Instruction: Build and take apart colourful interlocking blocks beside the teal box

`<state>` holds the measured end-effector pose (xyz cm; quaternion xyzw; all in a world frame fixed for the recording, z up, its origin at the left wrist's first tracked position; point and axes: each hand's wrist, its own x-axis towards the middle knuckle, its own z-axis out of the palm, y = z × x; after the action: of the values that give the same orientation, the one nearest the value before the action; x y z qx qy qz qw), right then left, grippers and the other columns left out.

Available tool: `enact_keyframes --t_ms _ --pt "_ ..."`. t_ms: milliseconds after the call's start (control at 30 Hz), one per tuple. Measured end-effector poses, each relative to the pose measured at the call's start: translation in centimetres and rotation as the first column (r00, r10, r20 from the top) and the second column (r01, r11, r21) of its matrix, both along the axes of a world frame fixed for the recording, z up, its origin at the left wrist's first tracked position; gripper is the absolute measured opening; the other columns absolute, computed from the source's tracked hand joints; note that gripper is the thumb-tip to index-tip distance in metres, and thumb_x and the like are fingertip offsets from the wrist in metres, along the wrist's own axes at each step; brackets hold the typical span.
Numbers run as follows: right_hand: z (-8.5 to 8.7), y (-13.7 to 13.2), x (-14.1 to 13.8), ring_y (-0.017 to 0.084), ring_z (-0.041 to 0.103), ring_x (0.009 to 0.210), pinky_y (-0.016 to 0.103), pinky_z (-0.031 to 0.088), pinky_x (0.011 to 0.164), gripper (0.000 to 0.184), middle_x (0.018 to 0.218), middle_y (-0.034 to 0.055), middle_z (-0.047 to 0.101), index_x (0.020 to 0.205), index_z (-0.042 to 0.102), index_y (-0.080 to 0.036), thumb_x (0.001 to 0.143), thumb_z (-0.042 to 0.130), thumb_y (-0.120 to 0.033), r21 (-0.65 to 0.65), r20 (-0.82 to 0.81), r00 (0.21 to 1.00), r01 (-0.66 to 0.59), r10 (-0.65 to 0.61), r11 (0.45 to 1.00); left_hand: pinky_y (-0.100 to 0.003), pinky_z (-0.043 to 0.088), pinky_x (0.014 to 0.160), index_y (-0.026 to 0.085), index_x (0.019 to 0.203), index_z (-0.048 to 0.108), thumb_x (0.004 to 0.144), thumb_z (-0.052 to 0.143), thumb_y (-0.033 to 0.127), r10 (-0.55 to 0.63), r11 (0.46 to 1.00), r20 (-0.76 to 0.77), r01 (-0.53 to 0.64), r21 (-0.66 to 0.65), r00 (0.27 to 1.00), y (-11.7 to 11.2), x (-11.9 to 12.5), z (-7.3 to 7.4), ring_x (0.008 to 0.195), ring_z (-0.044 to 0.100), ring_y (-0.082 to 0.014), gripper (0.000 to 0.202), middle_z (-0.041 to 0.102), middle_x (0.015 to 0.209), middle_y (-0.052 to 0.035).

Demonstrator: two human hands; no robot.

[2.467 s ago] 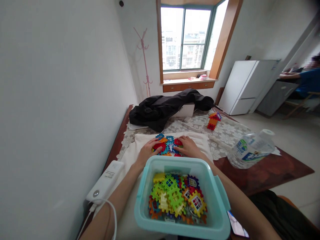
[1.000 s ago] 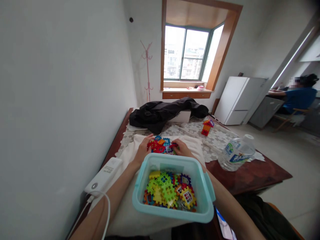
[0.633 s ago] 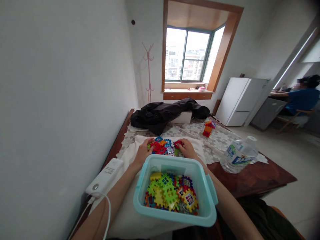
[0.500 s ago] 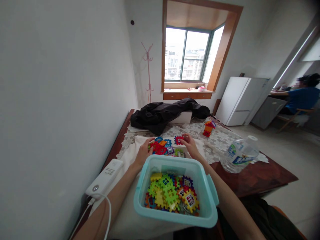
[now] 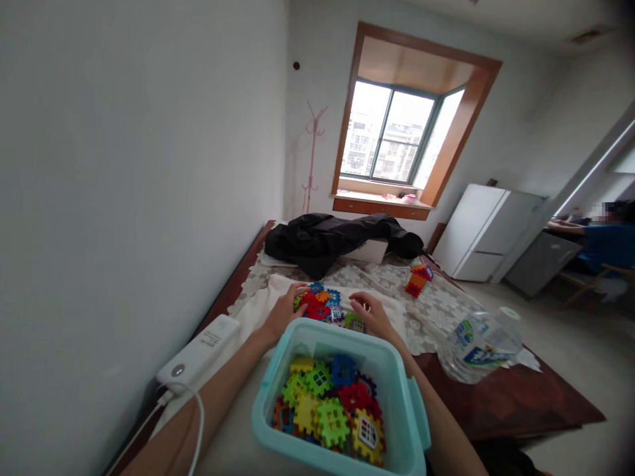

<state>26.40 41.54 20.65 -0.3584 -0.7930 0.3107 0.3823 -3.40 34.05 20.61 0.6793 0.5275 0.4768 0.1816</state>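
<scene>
My left hand [image 5: 288, 309] rests at the left side of a small pile of plastic interlocking pieces, its fingers stretched and apart by a red piece [image 5: 315, 307]. Blue [image 5: 333, 297] and purple pieces [image 5: 336, 313] lie in the same pile. To the right, my right hand [image 5: 372, 313] has loosely bent, parted fingers with nothing visible in them, close to a green window piece [image 5: 354, 322]. Between my forearms stands a light blue bin [image 5: 342, 332]. It holds green, yellow, blue and red pieces [image 5: 357, 396].
A built block model [image 5: 417, 281] stands on the lace tablecloth, with a large clear bottle [image 5: 479, 347] nearer me. A white power strip [image 5: 201, 347] with a cable lies at left by the wall. Black cloth [image 5: 342, 238] covers the far end. Someone in blue sits far right.
The red piece has left my right hand. Red and blue pieces now show on top in the bin. My left hand stays by the pile, and the view has shifted.
</scene>
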Motion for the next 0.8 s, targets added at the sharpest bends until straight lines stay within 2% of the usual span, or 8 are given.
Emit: enact_keyframes --t_ms 133,367,467,533,600,667,733,800 --pt "-1.5 0.1 -0.5 0.026 0.066 0.089 0.040 0.053 0.086 0.027 0.097 0.0089 0.075 0.107 0.077 -0.023 0.097 0.064 -0.045 0.162 0.286 0.955 0.029 -0.075 0.986 -0.050 0.056 0.108 0.027 0.129 0.052 0.084 0.066 0.020 -0.055 0.998 -0.026 0.055 -0.020 0.998 0.1 0.1 -0.1 0.123 0.073 -0.0280 0.047 0.078 0.129 -0.0118" --pt "-1.3 -0.7 -0.6 0.029 0.068 0.096 0.046 0.056 0.091 0.021 0.102 0.0091 0.073 0.098 0.078 -0.029 0.099 0.061 -0.041 0.194 0.234 0.967 0.059 -0.104 0.979 -0.052 0.056 0.104 0.025 0.098 0.075 0.084 0.073 0.034 0.090 0.993 -0.177 -0.076 0.086 0.980 0.5 -0.7 0.3 0.110 0.072 -0.0319 0.017 0.077 0.112 -0.0092" --pt "-1.3 -0.6 -0.5 0.031 0.068 0.096 0.048 0.056 0.091 0.019 0.101 0.0081 0.073 0.099 0.079 -0.033 0.097 0.062 -0.042 0.178 0.217 0.973 0.036 -0.075 0.983 -0.050 0.059 0.095 0.024 0.094 0.077 0.085 0.074 0.045 0.179 0.983 -0.048 -0.176 0.057 0.983 0.6 -0.7 0.9 0.098 0.073 -0.0313 0.023 0.078 0.099 -0.0081" --pt "-1.3 -0.5 -0.6 0.031 0.069 0.098 0.049 0.056 0.091 0.018 0.101 0.0078 0.073 0.099 0.079 -0.034 0.096 0.063 -0.042 0.175 0.214 0.975 0.016 -0.054 0.984 -0.047 0.062 0.086 0.023 0.097 0.076 0.082 0.076 0.053 0.179 0.984 0.188 -0.177 -0.026 0.966 0.4 -0.4 1.6 0.088 0.074 -0.0293 0.034 0.079 0.093 -0.0075" --pt "-1.4 -0.4 -0.7 0.032 0.070 0.099 0.049 0.055 0.091 0.018 0.102 0.0079 0.074 0.098 0.080 -0.035 0.095 0.063 -0.041 0.181 0.209 0.977 -0.001 -0.038 0.984 -0.044 0.063 0.083 0.022 0.103 0.073 0.078 0.079 0.058 0.075 0.995 0.456 -0.035 -0.096 0.887 -0.1 0.0 2.6 0.086 0.076 -0.0278 0.044 0.081 0.094 -0.0075" --pt "-1.5 -0.2 -0.9 0.032 0.070 0.098 0.049 0.055 0.091 0.021 0.101 0.0081 0.074 0.098 0.081 -0.035 0.095 0.060 -0.038 0.189 0.212 0.977 -0.007 -0.034 0.982 -0.043 0.064 0.085 0.024 0.110 0.071 0.079 0.079 0.058 -0.073 0.974 0.657 0.195 -0.114 0.750 -0.8 0.5 3.5 0.090 0.078 -0.0272 0.047 0.082 0.101 -0.0079" --pt "-1.8 0.0 -1.1 0.030 0.068 0.098 0.047 0.053 0.091 0.026 0.101 0.0083 0.074 0.098 0.082 -0.033 0.097 0.056 -0.035 0.196 0.238 0.970 -0.002 -0.046 0.981 -0.042 0.064 0.082 0.025 0.111 0.072 0.078 0.081 0.055 -0.146 0.931 0.749 0.347 -0.117 0.646 -1.7 0.8 4.2 0.091 0.079 -0.0278 0.046 0.082 0.104 -0.0080" --pt "-2.1 0.1 -1.2 0.028 0.066 0.099 0.044 0.051 0.094 0.032 0.103 0.0090 0.073 0.102 0.082 -0.031 0.098 0.050 -0.029 0.202 0.286 0.955 0.013 -0.072 0.979 -0.038 0.064 0.077 0.021 0.106 0.075 0.073 0.087 0.051 -0.175 0.886 0.757 0.435 -0.158 0.630 -2.4 1.0 4.4 0.085 0.080 -0.0271 0.046 0.083 0.098 -0.0083"
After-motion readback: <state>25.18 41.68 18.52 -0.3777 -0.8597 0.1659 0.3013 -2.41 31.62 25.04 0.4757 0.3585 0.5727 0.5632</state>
